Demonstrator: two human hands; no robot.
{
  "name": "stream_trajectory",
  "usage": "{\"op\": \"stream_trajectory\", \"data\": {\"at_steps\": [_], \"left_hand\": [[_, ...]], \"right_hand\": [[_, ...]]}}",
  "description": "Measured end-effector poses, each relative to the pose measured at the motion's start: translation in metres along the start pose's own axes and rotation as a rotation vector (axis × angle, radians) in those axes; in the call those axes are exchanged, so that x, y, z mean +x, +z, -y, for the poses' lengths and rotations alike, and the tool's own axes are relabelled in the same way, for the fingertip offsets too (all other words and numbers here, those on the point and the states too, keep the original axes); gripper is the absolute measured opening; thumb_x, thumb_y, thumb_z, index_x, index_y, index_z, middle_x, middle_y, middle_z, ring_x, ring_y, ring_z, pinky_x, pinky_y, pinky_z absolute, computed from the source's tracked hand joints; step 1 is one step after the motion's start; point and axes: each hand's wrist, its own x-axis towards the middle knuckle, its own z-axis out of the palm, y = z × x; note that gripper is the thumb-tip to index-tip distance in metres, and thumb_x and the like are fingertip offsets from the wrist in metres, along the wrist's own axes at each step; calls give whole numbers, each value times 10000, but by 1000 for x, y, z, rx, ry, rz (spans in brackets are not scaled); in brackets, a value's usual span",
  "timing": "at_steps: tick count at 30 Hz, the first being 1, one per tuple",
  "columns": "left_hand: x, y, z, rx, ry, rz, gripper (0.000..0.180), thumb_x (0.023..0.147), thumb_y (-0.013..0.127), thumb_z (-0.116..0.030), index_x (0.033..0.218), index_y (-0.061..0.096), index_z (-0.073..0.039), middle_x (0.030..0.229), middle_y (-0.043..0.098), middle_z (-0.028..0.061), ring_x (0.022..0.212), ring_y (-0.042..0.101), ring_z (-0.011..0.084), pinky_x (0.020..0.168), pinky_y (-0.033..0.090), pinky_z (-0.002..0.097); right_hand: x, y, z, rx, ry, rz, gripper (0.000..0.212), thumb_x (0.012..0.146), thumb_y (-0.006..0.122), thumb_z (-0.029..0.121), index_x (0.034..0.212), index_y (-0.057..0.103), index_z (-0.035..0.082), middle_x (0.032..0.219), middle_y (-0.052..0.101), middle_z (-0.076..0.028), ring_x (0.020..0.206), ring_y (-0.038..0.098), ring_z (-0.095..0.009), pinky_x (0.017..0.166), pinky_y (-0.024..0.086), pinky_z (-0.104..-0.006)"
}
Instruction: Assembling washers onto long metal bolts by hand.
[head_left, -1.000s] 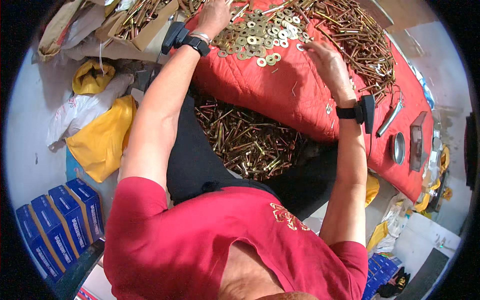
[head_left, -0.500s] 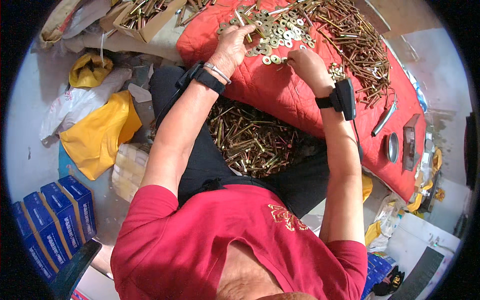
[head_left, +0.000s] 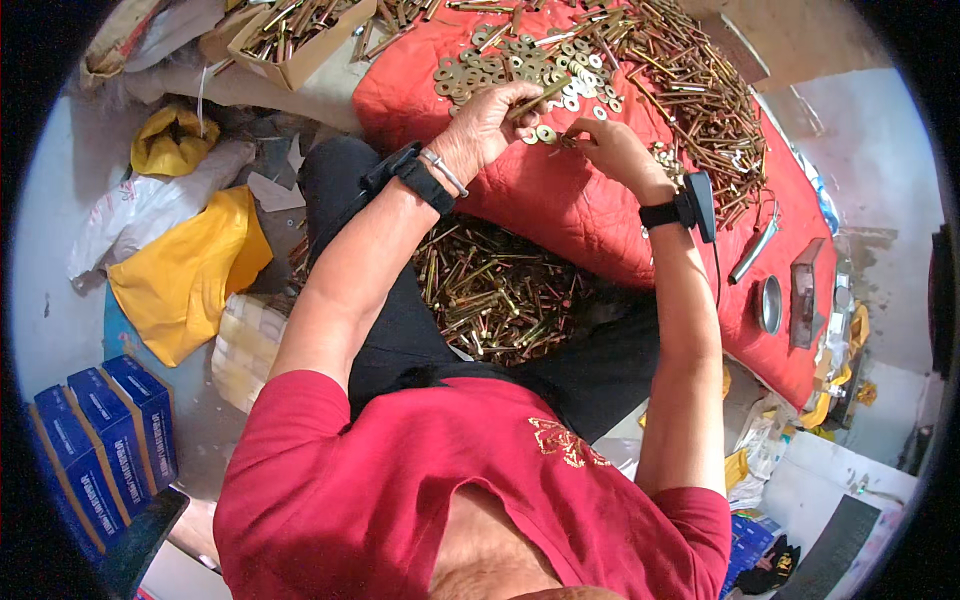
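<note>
My left hand [head_left: 485,128] is closed around a brass-coloured bolt [head_left: 540,100], which points up and to the right over the red quilted cloth [head_left: 560,200]. Whether more than one bolt is in that grip is hard to see. Close beside it, my right hand [head_left: 622,155] pinches something small and dark at its fingertips, too small to name. Flat metal washers [head_left: 500,68] lie spread just beyond both hands, with a loose washer [head_left: 545,133] between them. Small brass-coloured nuts [head_left: 668,158] sit by my right wrist.
A heap of long bolts [head_left: 715,100] covers the cloth's right side; more bolts [head_left: 495,300] lie between my legs. A cardboard box [head_left: 290,60] of bolts stands far left. A metal tube [head_left: 755,250] and round dish [head_left: 769,305] lie right. Blue boxes [head_left: 105,440] stand lower left.
My left hand has come back from the washers toward my right hand, and the bolt in it now tilts rightward. My right hand has shifted slightly nearer to me.
</note>
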Motion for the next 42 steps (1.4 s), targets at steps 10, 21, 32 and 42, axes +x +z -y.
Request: {"op": "stream_trajectory", "data": {"at_steps": [10,21,32,42], "left_hand": [[1,2,-6,196,-58,-43,96,827,607,-134,847,588,-42,648,542,2,428,381,16,342,291,143],[-6,9,-16,117,-54,-37,87,769,674,-71,811,655,3,613,565,37,430,419,31,350,254,154],[-3,6,0,105,-245,102,149,813,645,-119,894,597,-3,621,564,20,418,439,8,320,248,131],[-2,18,0,394,-323,270,167,796,657,-133,894,627,-1,612,505,-19,423,322,12,364,214,163]], "right_hand": [[29,2,-8,-512,-223,-24,89,730,635,102,713,635,15,633,609,-147,566,635,-263,502,501,-361],[3,13,-32,-333,-158,14,222,760,594,93,974,650,95,762,642,-165,714,627,-338,645,492,-430],[-67,-18,25,877,233,-291,249,896,577,143,1128,628,66,655,556,26,520,443,-26,451,353,-182],[-71,-23,22,710,169,-108,202,879,587,157,1050,663,81,618,554,22,494,478,-45,435,380,-202]]}}
